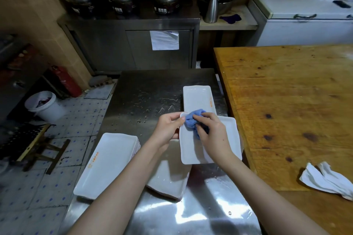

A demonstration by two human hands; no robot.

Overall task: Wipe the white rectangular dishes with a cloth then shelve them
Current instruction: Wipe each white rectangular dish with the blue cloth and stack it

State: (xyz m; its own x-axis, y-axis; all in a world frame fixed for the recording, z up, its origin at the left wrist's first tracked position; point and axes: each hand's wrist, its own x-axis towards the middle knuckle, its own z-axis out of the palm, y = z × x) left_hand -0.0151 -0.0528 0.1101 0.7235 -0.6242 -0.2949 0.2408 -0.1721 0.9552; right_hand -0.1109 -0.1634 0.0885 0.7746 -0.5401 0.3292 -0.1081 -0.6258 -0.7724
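Two tabletops fill the view: a steel tabletop [152, 91] in the middle and a wooden tabletop [286, 101] to its right, which carries a crumpled white rag [324, 179]. On the steel, a stack of white dishes [107, 162] sits near left, a second stack [168, 177] lies under the forearms, and a single dish [197, 99] lies farther off, long axis running near to far. Between them is the held dish [188, 149], seemingly raised off the steel; its long axis appears to run left to right, though the right arm hides part of it. The left hand [168, 128] pinches its far left corner. The right hand [212, 133] curls round a bunched blue cloth [194, 120] and presses it onto that same corner, so the rest of the dish lies right of and nearer than the cloth. Orange print [211, 104] marks the rims, too small to read.
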